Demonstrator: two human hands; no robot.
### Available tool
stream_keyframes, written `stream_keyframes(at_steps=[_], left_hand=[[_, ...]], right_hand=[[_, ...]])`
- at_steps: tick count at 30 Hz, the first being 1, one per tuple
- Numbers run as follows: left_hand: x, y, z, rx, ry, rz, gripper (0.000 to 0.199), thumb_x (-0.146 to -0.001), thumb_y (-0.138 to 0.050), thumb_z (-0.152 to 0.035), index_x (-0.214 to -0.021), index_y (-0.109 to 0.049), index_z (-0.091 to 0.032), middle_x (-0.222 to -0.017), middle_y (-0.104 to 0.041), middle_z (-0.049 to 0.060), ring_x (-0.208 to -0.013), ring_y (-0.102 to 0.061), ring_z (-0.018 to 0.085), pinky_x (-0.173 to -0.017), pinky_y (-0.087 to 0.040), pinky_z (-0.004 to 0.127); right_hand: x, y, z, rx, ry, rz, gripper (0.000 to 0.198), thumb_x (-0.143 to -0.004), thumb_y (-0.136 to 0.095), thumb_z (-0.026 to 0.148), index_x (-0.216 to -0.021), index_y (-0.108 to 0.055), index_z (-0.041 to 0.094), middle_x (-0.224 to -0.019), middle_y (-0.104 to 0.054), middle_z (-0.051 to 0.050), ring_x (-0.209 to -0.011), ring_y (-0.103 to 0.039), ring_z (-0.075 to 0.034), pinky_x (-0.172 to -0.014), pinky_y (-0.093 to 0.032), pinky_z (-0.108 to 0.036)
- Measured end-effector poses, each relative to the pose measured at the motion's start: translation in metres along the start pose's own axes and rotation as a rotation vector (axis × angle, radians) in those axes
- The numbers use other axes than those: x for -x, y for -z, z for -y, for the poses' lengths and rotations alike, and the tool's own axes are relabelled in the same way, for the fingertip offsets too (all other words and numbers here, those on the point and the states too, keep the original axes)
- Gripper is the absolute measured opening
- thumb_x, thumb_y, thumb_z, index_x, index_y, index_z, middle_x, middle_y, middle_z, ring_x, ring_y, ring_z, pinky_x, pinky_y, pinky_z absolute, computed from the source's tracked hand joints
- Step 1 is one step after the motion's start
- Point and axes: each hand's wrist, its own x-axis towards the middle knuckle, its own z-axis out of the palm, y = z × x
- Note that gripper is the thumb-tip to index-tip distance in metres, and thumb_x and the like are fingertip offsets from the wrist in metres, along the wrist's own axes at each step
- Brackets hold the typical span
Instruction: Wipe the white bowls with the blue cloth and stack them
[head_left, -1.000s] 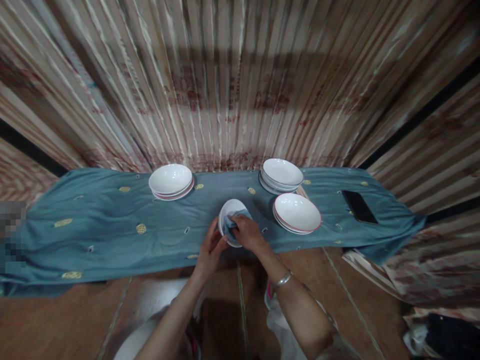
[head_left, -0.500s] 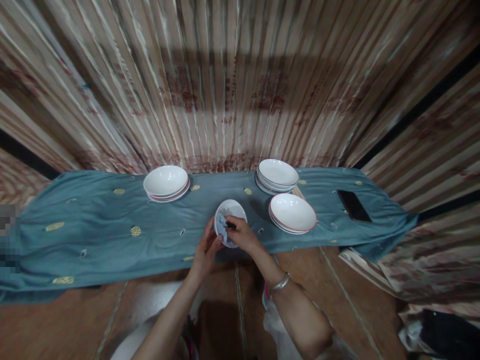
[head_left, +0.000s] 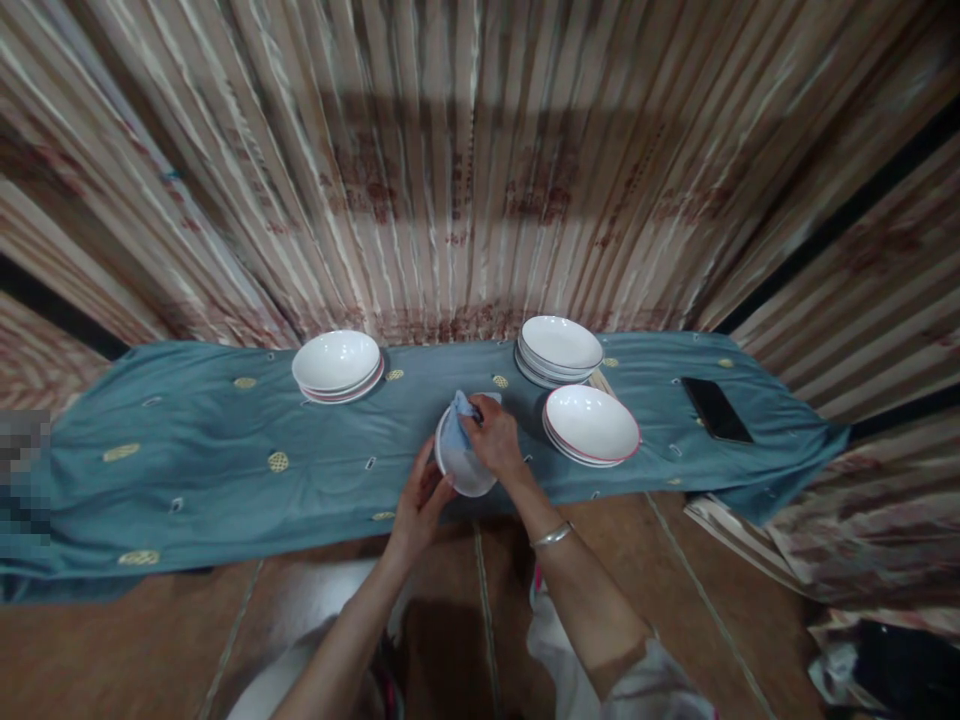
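Near the front edge of the table, my left hand (head_left: 422, 495) grips a white bowl (head_left: 471, 478) by its left rim. The bowl is tilted, its opening partly covered by my other hand. My right hand (head_left: 491, 435) is closed on a light blue cloth (head_left: 454, 430), which lies against the bowl's inner wall and rim. Just to the right stands a stack of white bowls with a red rim (head_left: 592, 425). Behind it is another stack of dark-rimmed white bowls (head_left: 560, 345). A third stack of white bowls (head_left: 337, 362) sits toward the back left.
A teal patterned tablecloth (head_left: 217, 480) covers the long table. On the right lies a black phone (head_left: 716, 409). Wooden sticks (head_left: 602, 382) show beside the right-hand stacks. A striped curtain (head_left: 450, 180) hangs close behind the table, and tiled floor (head_left: 442, 600) is below.
My right hand has moved up with the cloth, from inside the bowl to its upper rim. My left hand keeps its hold. The whole view has shifted slightly.
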Motion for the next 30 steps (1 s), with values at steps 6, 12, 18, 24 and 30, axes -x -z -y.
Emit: stream_keyframes(at_steps=[6,12,18,24,30], left_hand=[[0.001,-0.003,-0.004,0.006,0.006,-0.02,0.079,-0.072,-0.071,-0.043,-0.14,-0.038,-0.021,-0.116,-0.065,0.011,-0.102,-0.062,0.025,-0.082,-0.054,0.036],[0.0,-0.005,-0.005,0.027,0.014,-0.022,0.079,-0.072,-0.071,-0.043,-0.141,-0.038,-0.022,-0.116,-0.065,0.011,-0.102,-0.063,0.026,-0.083,-0.055,0.038],[0.0,-0.006,-0.009,0.053,0.034,-0.008,0.079,-0.072,-0.071,-0.042,-0.141,-0.037,-0.022,-0.117,-0.066,0.01,-0.103,-0.063,0.026,-0.086,-0.054,0.041],[-0.001,-0.004,-0.009,0.053,0.041,0.0,0.082,-0.071,-0.072,-0.044,-0.142,-0.036,-0.021,-0.119,-0.065,0.011,-0.105,-0.062,0.027,-0.084,-0.055,0.039],[-0.001,-0.006,-0.01,0.036,0.035,-0.012,0.08,-0.072,-0.071,-0.045,-0.142,-0.038,-0.022,-0.126,-0.062,0.012,-0.112,-0.059,0.029,-0.086,-0.054,0.04]], right_hand=[[0.007,0.007,-0.01,0.379,0.055,0.162,0.028,-0.085,-0.05,0.01,-0.11,-0.059,0.014,-0.109,-0.065,-0.014,-0.104,-0.057,-0.023,-0.093,-0.043,-0.033],[0.025,0.014,-0.011,0.517,0.014,0.326,0.029,-0.084,-0.047,0.009,-0.108,-0.061,0.016,-0.107,-0.065,-0.013,-0.102,-0.058,-0.021,-0.089,-0.044,-0.03],[0.034,0.023,-0.01,0.35,0.01,0.52,0.025,-0.081,-0.054,0.02,-0.103,-0.065,0.019,-0.1,-0.068,-0.008,-0.094,-0.062,-0.022,-0.082,-0.044,-0.031],[0.033,0.02,-0.007,-0.117,-0.003,0.593,0.014,-0.075,-0.056,0.02,-0.082,-0.068,0.019,-0.073,-0.063,0.001,-0.07,-0.057,-0.015,-0.063,-0.041,-0.023],[0.03,0.001,-0.001,-0.562,-0.061,0.447,0.016,-0.07,-0.053,0.017,-0.08,-0.065,0.018,-0.071,-0.06,0.003,-0.07,-0.054,-0.013,-0.065,-0.043,-0.022]])
